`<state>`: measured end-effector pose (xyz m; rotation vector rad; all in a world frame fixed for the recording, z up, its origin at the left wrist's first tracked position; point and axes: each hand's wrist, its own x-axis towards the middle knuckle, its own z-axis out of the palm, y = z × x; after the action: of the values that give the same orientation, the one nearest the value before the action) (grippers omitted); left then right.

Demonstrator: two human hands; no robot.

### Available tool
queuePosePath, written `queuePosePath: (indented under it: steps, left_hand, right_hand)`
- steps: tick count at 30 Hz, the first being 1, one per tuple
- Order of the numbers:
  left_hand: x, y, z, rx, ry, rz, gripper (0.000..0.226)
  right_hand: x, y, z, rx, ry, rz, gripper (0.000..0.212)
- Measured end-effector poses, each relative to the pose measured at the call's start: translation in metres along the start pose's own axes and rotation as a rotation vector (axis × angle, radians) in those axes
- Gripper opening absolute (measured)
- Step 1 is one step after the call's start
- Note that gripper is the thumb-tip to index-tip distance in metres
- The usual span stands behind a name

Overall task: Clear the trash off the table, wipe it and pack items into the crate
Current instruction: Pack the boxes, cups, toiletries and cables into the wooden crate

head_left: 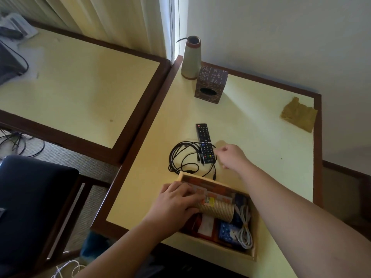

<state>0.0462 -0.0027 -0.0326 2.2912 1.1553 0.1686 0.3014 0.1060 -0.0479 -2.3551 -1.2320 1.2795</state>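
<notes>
A wooden crate (215, 246) sits at the near edge of the cream table (251, 141). Inside lie a stack of paper cups (218, 210) on its side, a coiled white cable (246, 227), a blue box (227, 231) and red packets. My left hand (178, 199) rests on the cup stack and the crate's contents, fingers spread. Beyond the crate a black remote (205, 143) lies partly on a tangled black cable (183, 157). My right hand (232, 155) sits just right of the remote's near end, fingers curled, fingertips close to it; contact is unclear.
A yellow-brown cloth (299, 115) lies at the table's right edge. A patterned tissue box (210, 83) and a cone-shaped vase (190, 57) stand at the far corner. A second table (80, 83) is on the left, a dark chair (34, 207) below it.
</notes>
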Motion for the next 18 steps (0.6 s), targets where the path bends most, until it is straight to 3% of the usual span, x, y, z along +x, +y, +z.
queuePosePath:
  steps: [4, 7, 11, 15, 16, 18]
  left_hand:
    - [0.000, 0.000, 0.001, 0.006, -0.007, -0.010, 0.043]
    - [0.001, -0.001, 0.000, -0.014, -0.025, -0.021, 0.042]
    - [0.002, 0.000, -0.001, -0.018, -0.021, -0.029, 0.041]
    - [0.003, -0.001, -0.004, -0.013, -0.035, -0.019, 0.040]
    - [0.003, -0.001, -0.004, -0.015, -0.039, -0.018, 0.041]
    - [0.002, -0.001, -0.005, -0.022, -0.044, -0.015, 0.041]
  right_hand:
    - [0.015, -0.012, 0.000, -0.085, 0.155, -0.033, 0.026]
    - [0.031, -0.029, 0.000, -0.125, 0.177, -0.052, 0.025]
    - [0.046, -0.057, 0.013, -0.175, 0.033, -0.030, 0.043]
    - [0.046, -0.062, 0.035, -0.227, 0.085, 0.026, 0.074]
    - [0.046, -0.057, 0.036, -0.203, 0.107, 0.036, 0.075]
    - [0.043, -0.042, 0.033, -0.105, 0.153, -0.006, 0.054]
